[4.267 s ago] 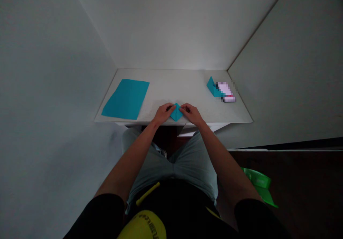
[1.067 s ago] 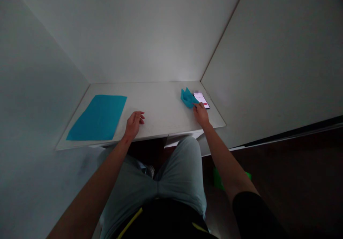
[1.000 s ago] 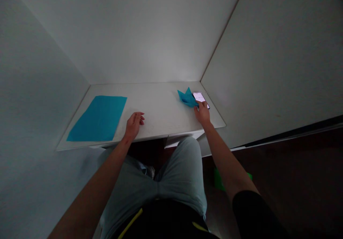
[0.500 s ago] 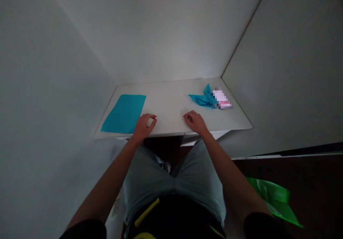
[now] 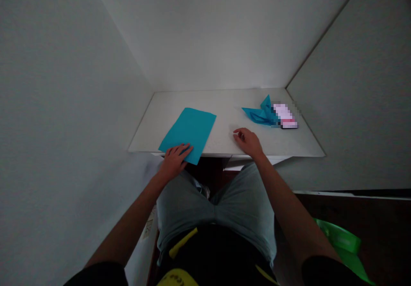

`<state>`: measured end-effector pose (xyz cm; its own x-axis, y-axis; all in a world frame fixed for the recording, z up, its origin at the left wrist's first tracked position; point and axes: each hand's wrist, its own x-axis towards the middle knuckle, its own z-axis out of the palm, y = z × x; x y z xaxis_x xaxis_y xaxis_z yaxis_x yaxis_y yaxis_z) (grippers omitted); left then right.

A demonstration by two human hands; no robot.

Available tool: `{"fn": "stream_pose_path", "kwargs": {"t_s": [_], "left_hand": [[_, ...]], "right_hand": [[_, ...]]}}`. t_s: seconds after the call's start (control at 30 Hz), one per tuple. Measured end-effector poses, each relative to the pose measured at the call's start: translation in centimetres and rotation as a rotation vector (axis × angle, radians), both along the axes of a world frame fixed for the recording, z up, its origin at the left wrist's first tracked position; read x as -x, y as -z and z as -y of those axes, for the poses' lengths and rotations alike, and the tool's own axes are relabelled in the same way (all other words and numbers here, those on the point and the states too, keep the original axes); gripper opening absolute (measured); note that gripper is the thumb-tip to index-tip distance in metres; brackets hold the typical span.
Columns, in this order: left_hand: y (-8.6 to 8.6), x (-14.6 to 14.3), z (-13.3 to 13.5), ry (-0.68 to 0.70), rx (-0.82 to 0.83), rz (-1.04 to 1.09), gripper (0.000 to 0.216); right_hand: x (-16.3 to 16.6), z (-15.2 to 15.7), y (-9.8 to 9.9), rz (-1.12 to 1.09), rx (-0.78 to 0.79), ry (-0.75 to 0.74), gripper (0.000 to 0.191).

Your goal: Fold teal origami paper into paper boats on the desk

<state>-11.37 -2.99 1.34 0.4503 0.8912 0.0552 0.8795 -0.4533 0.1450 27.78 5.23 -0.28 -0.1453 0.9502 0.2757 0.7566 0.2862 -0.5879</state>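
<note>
The left hand (image 5: 176, 159) lies palm-down, fingers spread wide, on the near corner of a flat blue paper sheet (image 5: 192, 128) just left of the frame's centre. It grips nothing. That corner juts slightly past the front edge of the white table (image 5: 224, 102). The right hand (image 5: 248, 141) rests on the table right of centre, well apart from the sheet, fingers loosely curled and empty. Further up and to the right, folded blue paper (image 5: 259, 114) lies just beside a phone (image 5: 285, 116) near the wall corner. A green object (image 5: 345, 242) shows at the lower right.
</note>
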Motion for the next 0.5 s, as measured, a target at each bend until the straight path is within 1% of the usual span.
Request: {"fn": "stream_pose_path", "kwargs": {"t_s": [0.07, 0.17, 0.27, 0.37, 0.5], "left_hand": [[-0.5, -3.5, -0.3, 0.049, 0.008, 0.052, 0.070], [-1.2, -8.1, -1.2, 0.143, 0.041, 0.120, 0.062], [-2.2, -11.2, -2.1, 0.179, 0.057, 0.118, 0.048], [-3.9, -12.4, -3.0, 0.160, 0.025, 0.116, 0.038], [-7.2, -12.2, -4.6, 0.183, -0.052, 0.150, 0.025]], "right_hand": [[0.0, 0.3, -0.2, -0.004, -0.033, -0.030, 0.031], [0.0, 0.7, -0.8, 0.041, -0.097, -0.142, 0.037], [-0.2, 1.1, -1.3, 0.073, -0.088, -0.266, 0.039], [-0.5, 1.2, -1.4, 0.027, -0.049, -0.342, 0.053], [-1.1, 0.8, -1.2, -0.139, -0.054, -0.358, 0.083]]}}
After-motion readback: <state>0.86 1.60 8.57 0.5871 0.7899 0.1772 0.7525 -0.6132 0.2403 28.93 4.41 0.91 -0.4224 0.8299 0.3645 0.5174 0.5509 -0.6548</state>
